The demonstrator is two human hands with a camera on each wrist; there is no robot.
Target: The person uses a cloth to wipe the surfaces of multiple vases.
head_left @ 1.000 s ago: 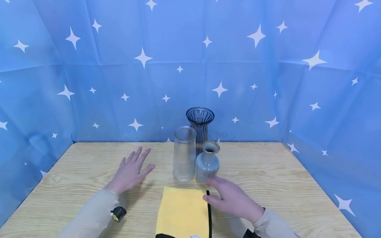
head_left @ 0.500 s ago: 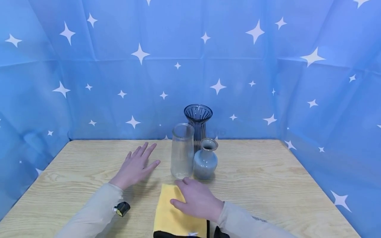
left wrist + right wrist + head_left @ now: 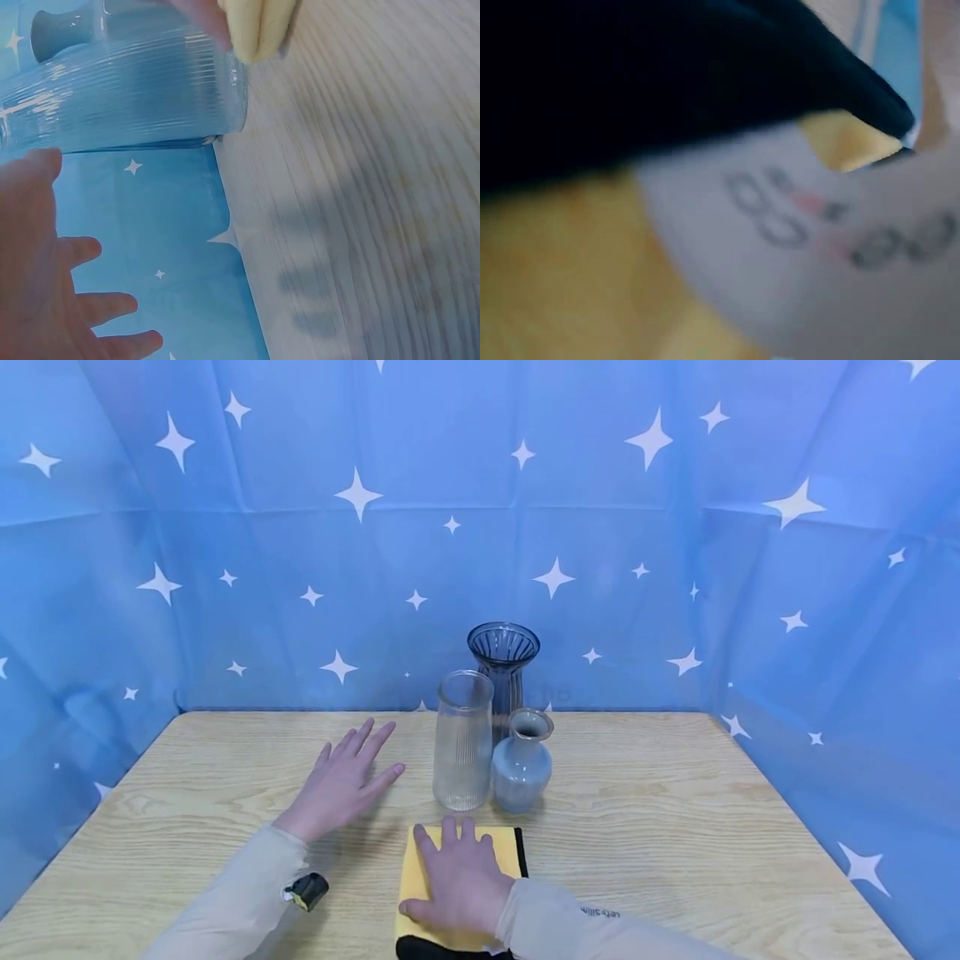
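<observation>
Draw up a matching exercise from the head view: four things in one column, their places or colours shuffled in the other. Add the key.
Things
1. cloth
2. right hand
3. left hand
4. dark glass vase

Places and colours
A. behind the clear glass vase and the small blue vase
B. over the cloth
C. yellow with black edging
D. left of the clear glass vase, apart from it

Right pairs: 1-C, 2-B, 3-D, 4-A
</observation>
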